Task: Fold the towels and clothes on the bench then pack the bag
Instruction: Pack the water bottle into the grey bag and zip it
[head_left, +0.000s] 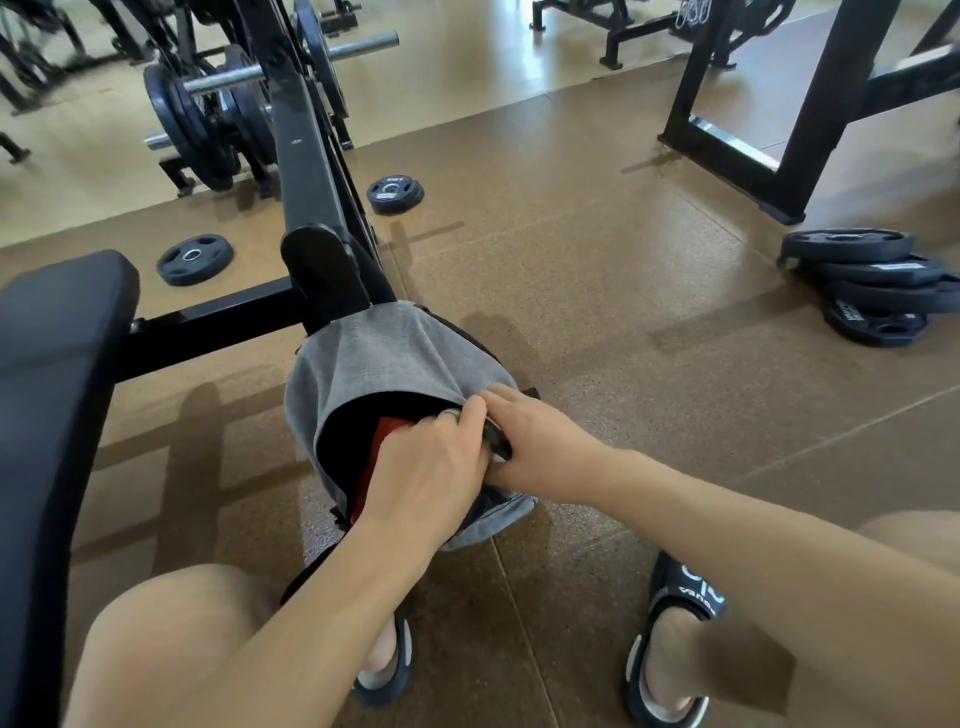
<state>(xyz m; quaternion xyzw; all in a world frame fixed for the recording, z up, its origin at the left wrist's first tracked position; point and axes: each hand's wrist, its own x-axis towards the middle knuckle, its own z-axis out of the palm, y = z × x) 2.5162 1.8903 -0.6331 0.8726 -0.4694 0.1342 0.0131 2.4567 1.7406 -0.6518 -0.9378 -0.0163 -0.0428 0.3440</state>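
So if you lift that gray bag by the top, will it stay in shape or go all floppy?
Probably floppy: the gray bag is soft cloth, and it already sags and creases on the floor. It likely won't roll, since it slumps flat. With the red thing inside, the bottom may hang down when lifted.

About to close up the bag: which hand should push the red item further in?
Probably left. The left hand is already at the bag opening, over the red item. The right hand grips the bag's edge, steadying it.
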